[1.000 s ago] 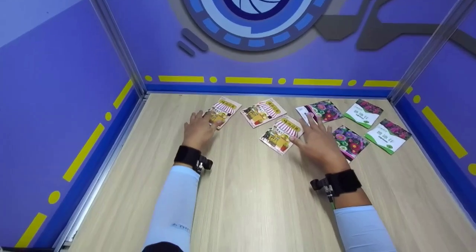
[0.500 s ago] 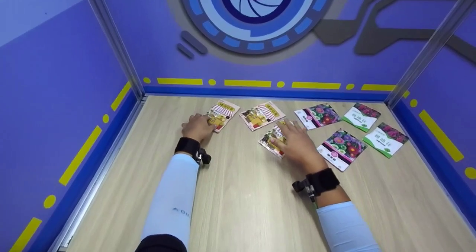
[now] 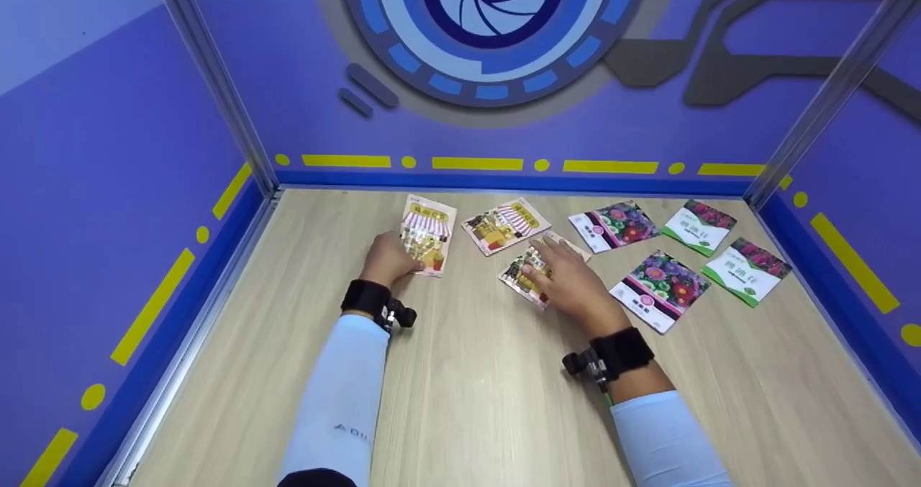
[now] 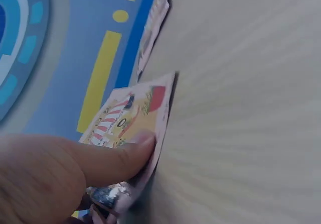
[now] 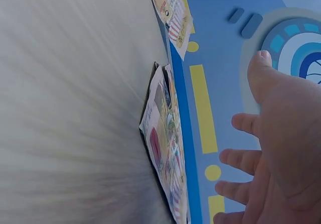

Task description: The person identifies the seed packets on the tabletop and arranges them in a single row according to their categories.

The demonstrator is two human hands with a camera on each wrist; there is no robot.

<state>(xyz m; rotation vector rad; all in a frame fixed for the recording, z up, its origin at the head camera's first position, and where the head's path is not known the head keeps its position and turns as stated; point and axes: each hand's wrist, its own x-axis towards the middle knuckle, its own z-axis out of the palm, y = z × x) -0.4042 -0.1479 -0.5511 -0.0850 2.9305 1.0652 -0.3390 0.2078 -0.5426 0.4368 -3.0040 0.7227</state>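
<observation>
My left hand (image 3: 388,258) pinches a pink seed packet (image 3: 430,221) printed with a striped awning, at the left of the row. In the left wrist view the thumb lies across the front of that packet (image 4: 135,106), and one edge tilts up off the table. My right hand (image 3: 572,278) is over a matching pink packet (image 3: 523,277), covering part of it from the head view. From the right wrist, its fingers are extended and apart from the packets below. A third pink packet (image 3: 506,226) lies behind, between the two hands.
Two packets with mixed-flower pictures, one at the back (image 3: 614,226) and one nearer (image 3: 660,290), lie right of my right hand. Beyond them are two white-and-green packets (image 3: 699,226). Blue-purple panels (image 3: 460,142) wall in the wooden table (image 3: 475,401) at back and sides.
My right hand has moved left, from beside the nearer flower packet to over the middle pink packet. The left-hand packet has turned more upright and come slightly nearer, now pinched by the thumb.
</observation>
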